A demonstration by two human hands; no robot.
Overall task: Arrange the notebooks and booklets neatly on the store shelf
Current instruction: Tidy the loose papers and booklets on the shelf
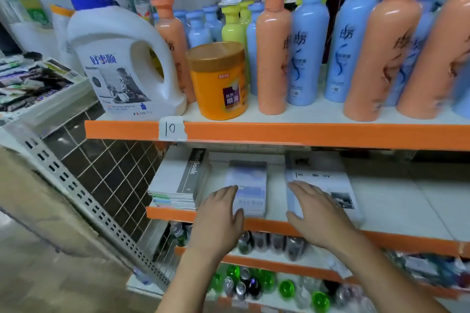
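Lowest and nearest, on the bottom shelves: green bottles (267, 281) and, one level up, a row of drink cans (276, 241), all blurred. Over these, two bare forearms extended in from below.

Left hand (218, 213) palm down at the near left corner of the pale blue booklets (250, 180). Fingers (226, 192) straight and close together, thumb laid across the stack's near edge, nothing gripped.

Right hand (320, 213) likewise palm down, flat on the white booklets (333, 185). Fingers (304, 189) straight and slightly spread, thumb at the stack's near left corner, nothing clasped. Pressing or merely resting: impossible to tell.

Both stacks flat on the middle shelf (407, 201), near its orange front edge, side by side with a strip of bare white shelf between. On top of the white booklets, a cover with a half-readable black title and a dark photo at the near right.

Further left, apart from the pale blue booklets, a taller notebook stack (178, 180), slightly skewed, with a grey band marked "NoteBook" and coloured page edges at the front.

Above and behind, the top shelf (279, 134) with an orange lip and a handwritten price tag (171, 128) reading 10. On it, from the left: a white detergent jug (122, 58) with a blue cap, an orange jar (220, 81) with a brown lid, then upright orange and blue bottles (309, 40) in rows.

Off to the left, a perforated metal upright (76, 185) against dark tiles (109, 175).
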